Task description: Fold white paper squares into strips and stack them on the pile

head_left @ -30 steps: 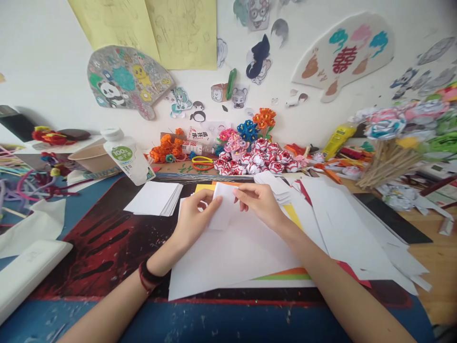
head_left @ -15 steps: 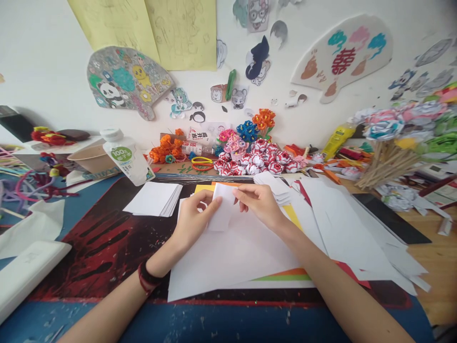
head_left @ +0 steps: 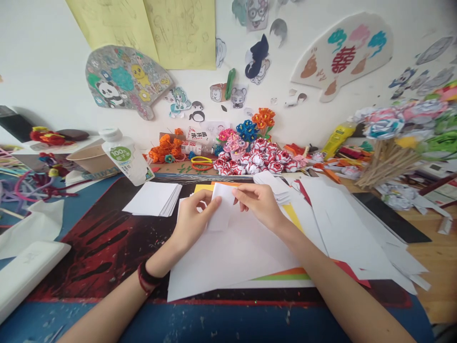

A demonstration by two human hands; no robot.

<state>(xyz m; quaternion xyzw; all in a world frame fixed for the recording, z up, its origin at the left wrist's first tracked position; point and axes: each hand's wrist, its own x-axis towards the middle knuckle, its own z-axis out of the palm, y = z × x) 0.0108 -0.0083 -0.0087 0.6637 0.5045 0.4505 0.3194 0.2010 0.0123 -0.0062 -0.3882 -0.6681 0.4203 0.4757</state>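
Observation:
Between my hands is a small white piece of paper (head_left: 220,215), folded into an upright strip. My left hand (head_left: 194,214) pinches its left side, thumb across the front. At the top right corner of the strip, my right hand (head_left: 257,202) closes thumb and fingertips on its edge. Below both hands lies a large white sheet (head_left: 228,267), with orange, green and yellow sheets showing from under it. A stack of white paper squares (head_left: 152,199) sits to the left, and more small white papers (head_left: 273,186) lie behind my right hand.
A white bottle (head_left: 126,159) stands beyond the left stack. Red-and-white paper flowers (head_left: 260,159) are heaped against the wall. White paper sheets (head_left: 352,228) spread to the right, beside a black flat object (head_left: 392,218). At the left edge lies a long white case (head_left: 32,274).
Almost nothing differs. Both hands keep their hold on the folded paper, and the view has shifted very slightly.

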